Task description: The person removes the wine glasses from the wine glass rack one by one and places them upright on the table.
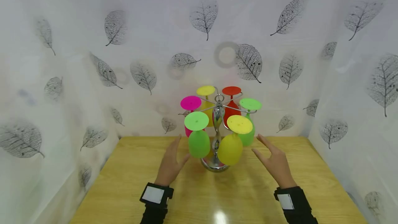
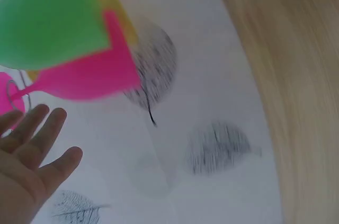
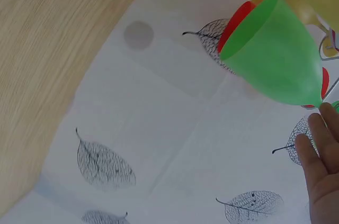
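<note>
A chrome rack [image 1: 219,115] with curved arms stands on the table, holding several coloured plastic goblets upside down. At its front hang a green goblet [image 1: 199,143] and a yellow goblet [image 1: 230,149]. Behind these are a pink goblet [image 1: 190,103], another yellow goblet [image 1: 205,91], a red goblet [image 1: 231,110] and a second green goblet [image 1: 248,134]. My left hand [image 1: 171,161] is left of the rack, fingers extended and thumb spread, holding nothing. On the other side my right hand [image 1: 275,163] has its fingers stretched toward the rack, also empty.
The wooden table [image 1: 130,175] runs back to a pale curtain [image 1: 149,27] printed with dark leaves, which also hangs along both sides. Each wrist wears a black band, one on the left [image 1: 147,213] and one on the right [image 1: 298,210].
</note>
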A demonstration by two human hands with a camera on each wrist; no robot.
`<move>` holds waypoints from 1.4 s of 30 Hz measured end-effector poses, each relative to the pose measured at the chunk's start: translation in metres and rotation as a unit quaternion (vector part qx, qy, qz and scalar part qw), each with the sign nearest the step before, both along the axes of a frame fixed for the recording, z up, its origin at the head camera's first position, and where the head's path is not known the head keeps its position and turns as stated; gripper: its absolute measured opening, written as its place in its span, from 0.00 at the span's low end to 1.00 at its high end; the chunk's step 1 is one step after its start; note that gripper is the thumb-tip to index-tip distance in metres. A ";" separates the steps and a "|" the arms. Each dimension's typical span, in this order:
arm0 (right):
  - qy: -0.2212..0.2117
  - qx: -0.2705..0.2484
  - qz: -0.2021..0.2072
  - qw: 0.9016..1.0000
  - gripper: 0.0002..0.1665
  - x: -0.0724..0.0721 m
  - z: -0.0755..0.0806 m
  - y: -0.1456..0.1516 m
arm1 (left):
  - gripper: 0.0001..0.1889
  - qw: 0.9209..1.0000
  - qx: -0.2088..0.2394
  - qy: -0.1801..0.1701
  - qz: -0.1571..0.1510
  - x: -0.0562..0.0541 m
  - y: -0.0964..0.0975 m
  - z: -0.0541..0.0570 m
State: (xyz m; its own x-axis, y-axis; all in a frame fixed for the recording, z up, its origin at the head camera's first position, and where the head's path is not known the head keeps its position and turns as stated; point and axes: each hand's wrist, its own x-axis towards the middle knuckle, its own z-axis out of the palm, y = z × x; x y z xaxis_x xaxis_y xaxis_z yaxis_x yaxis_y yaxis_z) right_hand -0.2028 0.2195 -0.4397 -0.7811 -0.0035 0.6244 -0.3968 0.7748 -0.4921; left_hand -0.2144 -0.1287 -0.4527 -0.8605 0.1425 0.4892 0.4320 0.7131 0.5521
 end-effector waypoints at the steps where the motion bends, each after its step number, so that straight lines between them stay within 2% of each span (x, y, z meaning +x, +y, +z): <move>1: 0.011 -0.029 0.010 0.999 0.32 -0.002 0.002 -0.001 | 0.37 0.999 0.035 -0.006 -0.011 -0.002 0.002 0.004; 4: 0.011 -0.111 0.036 0.993 0.25 -0.007 0.008 -0.002 | 0.32 0.993 0.113 -0.020 -0.028 -0.003 0.006 0.014; 6: -0.008 -0.159 0.055 0.986 0.22 -0.009 0.012 -0.004 | 0.29 0.991 0.132 -0.006 -0.020 -0.002 0.010 0.016; 11: -0.057 -0.260 0.094 0.959 0.19 -0.011 0.021 -0.009 | 0.22 0.982 0.165 0.091 0.011 0.015 0.023 0.014; 12: -0.056 -0.272 0.103 0.955 0.19 -0.011 0.023 -0.010 | 0.21 0.979 0.169 0.112 0.010 0.020 0.027 0.014; 14: -0.032 -0.275 0.112 0.954 0.20 -0.011 0.027 -0.013 | 0.22 0.977 0.166 0.135 0.000 0.030 0.037 0.014; 16: 0.022 -0.238 0.114 0.964 0.22 -0.014 0.030 -0.016 | 0.24 0.978 0.161 0.130 -0.024 0.037 0.048 0.014; 18: 0.103 -0.159 0.104 0.976 0.23 -0.018 0.032 -0.018 | 0.25 0.980 0.156 0.112 -0.057 0.041 0.059 0.014; 19: 0.149 -0.111 0.096 0.978 0.24 -0.021 0.033 -0.018 | 0.25 0.981 0.155 0.095 -0.074 0.042 0.064 0.014; 20: 0.196 -0.065 0.087 0.975 0.24 -0.023 0.035 -0.019 | 0.25 0.980 0.158 0.076 -0.091 0.042 0.069 0.014; 22: 0.276 0.015 0.074 0.958 0.26 -0.027 0.039 -0.019 | 0.26 0.979 0.161 0.042 -0.118 0.041 0.079 0.013; 24: 0.324 0.060 0.091 0.940 0.26 -0.031 0.044 -0.017 | 0.26 0.978 0.157 0.018 -0.133 0.038 0.089 0.012; 27: 0.351 0.102 0.126 0.922 0.23 -0.034 0.052 -0.014 | 0.27 0.978 0.149 -0.015 -0.143 0.030 0.101 0.008; 31: 0.358 0.161 0.167 0.904 0.21 -0.039 0.063 -0.010 | 0.29 0.978 0.144 -0.028 -0.147 0.012 0.119 0.001; 34: 0.361 0.194 0.187 0.893 0.21 -0.042 0.067 -0.008 | 0.33 0.980 0.140 -0.029 -0.136 -0.002 0.133 0.000; 38: 0.363 0.214 0.196 0.885 0.21 -0.045 0.069 -0.006 | 0.39 0.983 0.133 -0.032 -0.121 -0.016 0.149 0.006; 42: 0.365 0.219 0.198 0.883 0.21 -0.048 0.070 -0.005 | 0.35 0.985 0.127 -0.032 -0.114 -0.023 0.157 0.011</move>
